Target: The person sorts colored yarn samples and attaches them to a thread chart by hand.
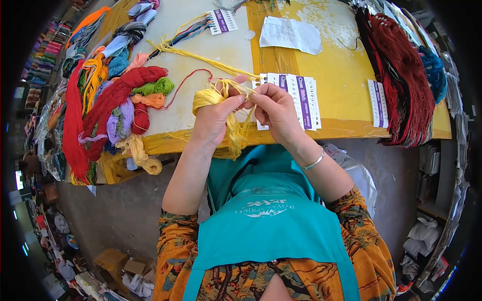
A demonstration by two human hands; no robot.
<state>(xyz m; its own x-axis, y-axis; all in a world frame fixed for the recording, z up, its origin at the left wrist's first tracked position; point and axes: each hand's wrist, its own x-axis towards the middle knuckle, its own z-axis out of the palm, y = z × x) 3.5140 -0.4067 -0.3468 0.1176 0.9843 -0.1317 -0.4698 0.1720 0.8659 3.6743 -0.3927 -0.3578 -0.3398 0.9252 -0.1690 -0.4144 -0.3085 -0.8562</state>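
My left hand (217,116) is closed round a skein of yellow thread (235,135), whose loops bulge over the back of the hand and hang below it past the table edge. With thumb and forefinger together, my right hand (275,106) pinches yellow strands drawn from that skein, close to my left fingertips. Just behind and beside my right hand lie several white thread cards (312,103) with purple stripes and punched holes. Long yellow strands (206,61) stretch across the table beyond my hands. A thin red thread (188,78) curves near my left hand.
Colourful skeins (120,95) are heaped on the table's left side. A dark red thread bundle (401,75) lies at the right beside another punched card (377,103). Farther back are a threaded card (222,21) and a creased paper (290,35). The table's front edge (341,129) is near my wrists.
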